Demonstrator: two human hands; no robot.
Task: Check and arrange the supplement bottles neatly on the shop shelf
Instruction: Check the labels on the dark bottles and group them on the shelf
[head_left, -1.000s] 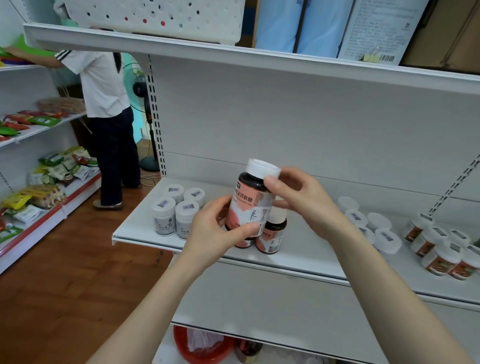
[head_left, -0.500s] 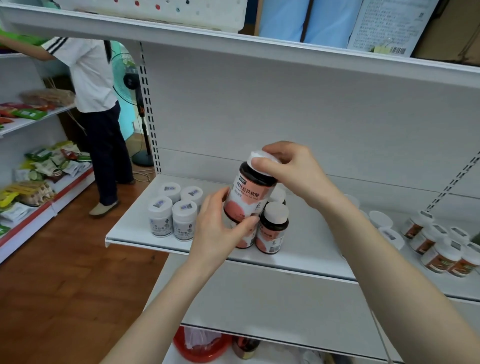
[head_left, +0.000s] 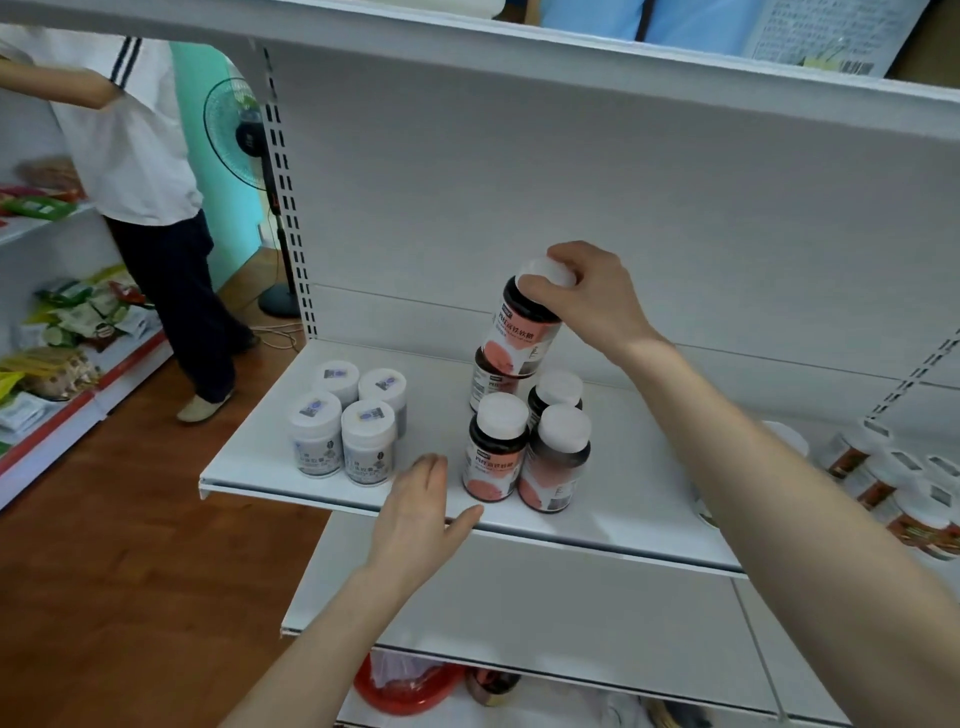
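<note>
On the middle shelf (head_left: 639, 493), at the back of a cluster of dark, pink-labelled bottles, the right hand (head_left: 592, 301) grips a dark supplement bottle (head_left: 522, 332) by its white cap (head_left: 545, 273), fingers curled round it. The bottle stands upright directly above a rear bottle (head_left: 493, 384), mostly hidden behind the two front bottles (head_left: 496, 452); whether the two touch cannot be told. A fourth capped bottle (head_left: 556, 392) peeks out behind the front pair.

The right forearm covers part of the brown-labelled bottles (head_left: 883, 483) at the far right, which the frame edge also cuts off; their print is too blurred to read. Below, a red basin (head_left: 405, 686) shows only partly under the shelf lip.

The left hand (head_left: 421, 514) hovers at the shelf's front edge, fingers loose and nearly straight, holding nothing. It sits in the bare gap between four white jars (head_left: 353, 426) and the dark cluster. More bare shelf lies right of the cluster.
</note>
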